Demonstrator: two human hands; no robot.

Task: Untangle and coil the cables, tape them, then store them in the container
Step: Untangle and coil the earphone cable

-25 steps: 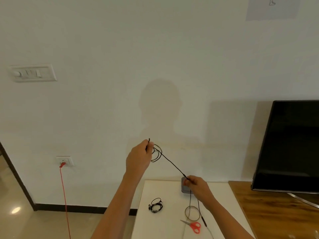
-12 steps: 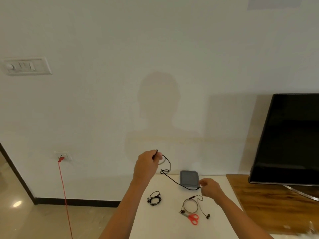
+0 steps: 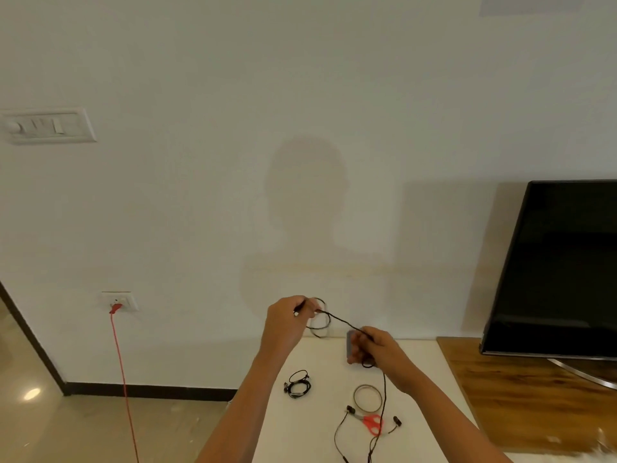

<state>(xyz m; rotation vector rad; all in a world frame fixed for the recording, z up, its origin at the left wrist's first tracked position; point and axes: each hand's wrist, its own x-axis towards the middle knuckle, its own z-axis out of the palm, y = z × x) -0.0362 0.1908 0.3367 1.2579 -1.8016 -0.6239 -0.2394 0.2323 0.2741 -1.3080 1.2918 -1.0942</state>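
Observation:
My left hand (image 3: pixel 287 324) is raised above the white table (image 3: pixel 317 429) and pinches several small loops of a black earphone cable (image 3: pixel 340 320). The cable runs taut down to my right hand (image 3: pixel 374 349), which pinches it and lets the rest hang to the table, where its two earbuds (image 3: pixel 397 421) lie. A coiled black cable (image 3: pixel 298 384) lies on the table to the left. The grey container (image 3: pixel 349 344) is mostly hidden behind my right hand.
A clear tape roll (image 3: pixel 367 398) and red-handled scissors (image 3: pixel 372 424) lie near the earbuds. A black TV (image 3: pixel 561 269) stands on a wooden unit (image 3: pixel 521 396) to the right. A red cord (image 3: pixel 123 379) hangs from a wall socket at left.
My right hand rose and moved back toward the left hand, pulling the cable taut again. The left hand stayed raised with its loops. The view tilted slightly.

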